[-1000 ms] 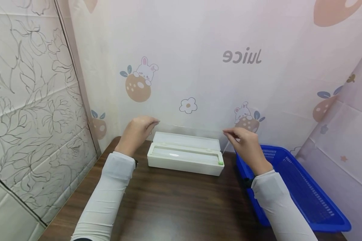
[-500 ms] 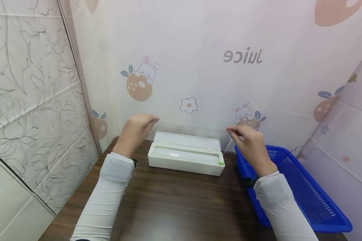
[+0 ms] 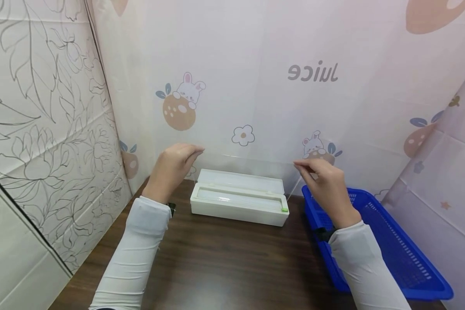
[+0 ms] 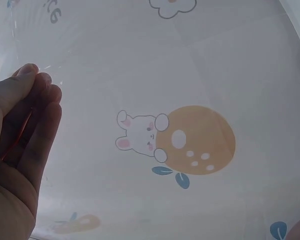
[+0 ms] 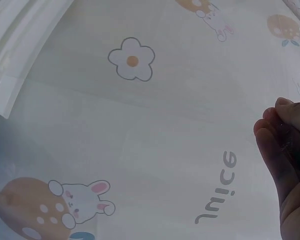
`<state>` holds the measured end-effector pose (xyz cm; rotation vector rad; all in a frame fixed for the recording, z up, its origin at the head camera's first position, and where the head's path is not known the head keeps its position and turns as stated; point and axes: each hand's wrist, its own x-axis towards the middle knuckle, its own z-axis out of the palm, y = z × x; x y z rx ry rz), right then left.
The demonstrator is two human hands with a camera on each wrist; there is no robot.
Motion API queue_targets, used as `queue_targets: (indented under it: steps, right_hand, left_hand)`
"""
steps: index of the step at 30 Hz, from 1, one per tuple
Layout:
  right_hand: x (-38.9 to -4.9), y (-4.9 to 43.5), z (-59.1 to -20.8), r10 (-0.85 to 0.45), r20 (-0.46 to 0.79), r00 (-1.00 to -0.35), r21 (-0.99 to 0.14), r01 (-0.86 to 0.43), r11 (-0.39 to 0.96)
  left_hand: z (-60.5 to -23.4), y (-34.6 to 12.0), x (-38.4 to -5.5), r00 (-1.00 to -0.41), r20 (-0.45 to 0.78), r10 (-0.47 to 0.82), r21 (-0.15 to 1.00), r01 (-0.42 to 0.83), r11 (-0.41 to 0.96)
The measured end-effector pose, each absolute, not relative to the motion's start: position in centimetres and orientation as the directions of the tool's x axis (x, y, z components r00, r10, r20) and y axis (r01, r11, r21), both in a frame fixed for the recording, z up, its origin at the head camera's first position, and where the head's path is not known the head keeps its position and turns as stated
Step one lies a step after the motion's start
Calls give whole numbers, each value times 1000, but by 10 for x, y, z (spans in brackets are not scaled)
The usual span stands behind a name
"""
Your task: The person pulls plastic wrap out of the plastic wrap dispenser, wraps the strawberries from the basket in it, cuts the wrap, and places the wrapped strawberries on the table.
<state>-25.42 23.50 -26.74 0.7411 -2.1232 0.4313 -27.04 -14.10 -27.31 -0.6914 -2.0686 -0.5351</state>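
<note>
A white cling film dispenser (image 3: 238,211) stands at the back of the table, its lid (image 3: 240,180) tipped back and a green slider (image 3: 284,209) at its front right corner. Behind and above it, my left hand (image 3: 170,172) pinches the left end of a clear sheet of cling film (image 3: 234,156) between thumb and fingertips. My right hand (image 3: 327,185) pinches the other end. The film hangs stretched between both hands and runs down toward the dispenser; only its edges and glints show. In the left wrist view, creases fan out from the left hand's fingertips (image 4: 27,70).
A blue plastic basket (image 3: 414,247) sits on the right, partly beneath the right forearm. The brown wooden table (image 3: 217,267) meets a printed curtain (image 3: 263,94) at the back and a flower-patterned wall panel (image 3: 42,129) on the left.
Both hands have risen slightly, and the right has also moved a little to the right. The film's upper edge has come up with them. The dispenser keeps its place.
</note>
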Motion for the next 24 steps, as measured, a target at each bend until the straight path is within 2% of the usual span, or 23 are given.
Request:
queue_targets:
  steps: [10, 16, 24]
  right_hand:
    - [-251, 234, -259, -360, 818, -449, -21, -648, 761]
    - [-246, 233, -255, -346, 821, -454, -26, -636, 771]
    - [-242, 233, -252, -345, 834, -431, -17, -645, 764]
  left_hand:
    - [-266, -141, -267, -424, 863, 274, 87, 659, 747]
    - [-263, -142, -264, -391, 880, 270, 71, 669, 740]
    - [-261, -143, -260, -376, 885, 275, 59, 676, 734]
